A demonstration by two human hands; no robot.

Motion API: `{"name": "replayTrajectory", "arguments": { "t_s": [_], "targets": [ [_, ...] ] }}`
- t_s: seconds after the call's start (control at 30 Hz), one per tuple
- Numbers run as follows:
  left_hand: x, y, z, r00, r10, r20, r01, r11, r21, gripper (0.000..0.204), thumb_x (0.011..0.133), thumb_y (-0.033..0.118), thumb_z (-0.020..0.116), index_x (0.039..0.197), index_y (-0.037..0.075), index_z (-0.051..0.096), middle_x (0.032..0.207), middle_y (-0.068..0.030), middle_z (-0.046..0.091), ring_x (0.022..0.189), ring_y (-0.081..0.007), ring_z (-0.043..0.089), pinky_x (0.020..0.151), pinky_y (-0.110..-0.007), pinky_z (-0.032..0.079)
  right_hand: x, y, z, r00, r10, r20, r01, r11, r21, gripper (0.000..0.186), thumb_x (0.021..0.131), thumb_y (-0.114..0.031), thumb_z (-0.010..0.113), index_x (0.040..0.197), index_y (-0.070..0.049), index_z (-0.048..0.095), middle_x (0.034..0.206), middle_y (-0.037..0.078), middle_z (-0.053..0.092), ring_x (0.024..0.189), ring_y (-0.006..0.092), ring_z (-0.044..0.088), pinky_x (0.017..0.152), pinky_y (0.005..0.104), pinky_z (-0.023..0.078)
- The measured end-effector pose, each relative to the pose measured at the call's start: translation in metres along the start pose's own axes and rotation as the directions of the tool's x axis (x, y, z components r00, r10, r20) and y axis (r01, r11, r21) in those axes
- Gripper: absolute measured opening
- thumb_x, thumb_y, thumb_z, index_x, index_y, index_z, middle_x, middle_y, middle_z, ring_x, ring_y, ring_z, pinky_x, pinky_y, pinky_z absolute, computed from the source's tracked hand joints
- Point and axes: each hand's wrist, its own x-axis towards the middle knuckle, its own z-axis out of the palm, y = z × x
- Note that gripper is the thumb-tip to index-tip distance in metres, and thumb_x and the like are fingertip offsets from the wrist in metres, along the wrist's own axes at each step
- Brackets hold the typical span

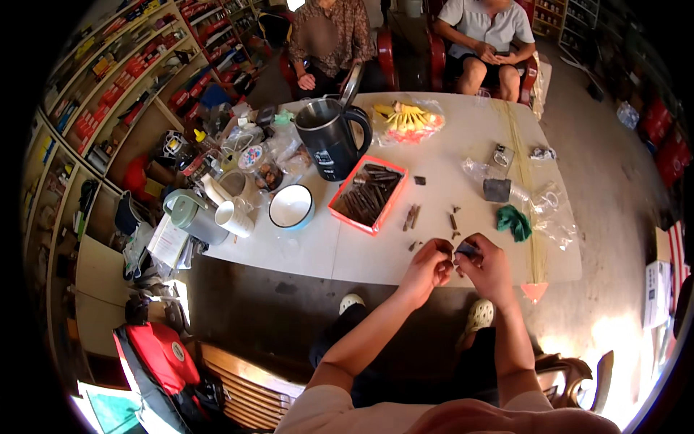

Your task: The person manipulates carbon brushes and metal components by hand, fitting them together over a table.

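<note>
Over the table's front edge, my left hand [432, 266] has curled, pinched fingers; what sits in them is too small to make out. Just beside it, my right hand [484, 264] holds a small dark piece [466, 249] between thumb and fingers. Small brown metal-looking pieces [411, 217] lie on the white table [361, 260] beyond my hands. An orange-rimmed box [367, 195] of long dark rods stands behind them, near a small dark block [420, 180]. A crumpled green cloth [512, 223] lies right of my right hand.
A black kettle [329, 145], blue bowl [290, 207], pale green jug [195, 217], white cup [233, 218] and clutter fill the left. Bananas [405, 123] lie at the back, plastic bags [553, 217] right. Two people [484, 36] sit opposite. Shelving [101, 94] lines the left wall.
</note>
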Motion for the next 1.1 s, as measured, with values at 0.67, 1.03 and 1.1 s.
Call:
{"name": "replayTrajectory", "arguments": {
  "t_s": [0.67, 1.03, 1.1],
  "targets": [
    [0.008, -0.009, -0.009, 0.992, 0.121, -0.024, -0.114, 0.974, 0.196, 0.013, 0.092, 0.017, 0.063, 0.084, 0.008, 0.059, 0.061, 0.0078, 0.045, 0.045, 0.0002, 0.028, 0.042, -0.019, 0.018, 0.002, 0.018, 0.001, 0.99, 0.024, 0.136, -0.059, 0.965, 0.256, 0.021, 0.09, -0.004, 0.061, 0.103, 0.006, 0.049, 0.081, 0.011, 0.065, 0.071, 0.0151, 0.067, 0.06, 0.0256, 0.053],
    [0.009, -0.009, -0.014, 0.991, 0.133, 0.0, -0.13, 0.966, 0.225, 0.008, 0.09, 0.013, 0.065, 0.091, 0.006, 0.061, 0.058, 0.0078, 0.042, 0.045, -0.0005, 0.03, 0.042, -0.02, 0.02, 0.003, 0.017, 0.0, 0.993, 0.065, 0.097, -0.088, 0.964, 0.25, 0.02, 0.088, -0.001, 0.061, 0.103, 0.006, 0.05, 0.087, 0.012, 0.065, 0.076, 0.0168, 0.069, 0.064, 0.0267, 0.054],
    [0.01, -0.01, -0.017, 0.988, 0.151, -0.002, -0.146, 0.957, 0.251, 0.008, 0.09, 0.013, 0.064, 0.091, 0.005, 0.061, 0.058, 0.0079, 0.042, 0.046, -0.0004, 0.03, 0.042, -0.02, 0.02, 0.004, 0.013, -0.001, 0.991, 0.071, 0.115, -0.095, 0.972, 0.216, 0.022, 0.087, -0.002, 0.063, 0.103, 0.006, 0.051, 0.086, 0.012, 0.065, 0.076, 0.0169, 0.069, 0.065, 0.0271, 0.054]
  ]
}}
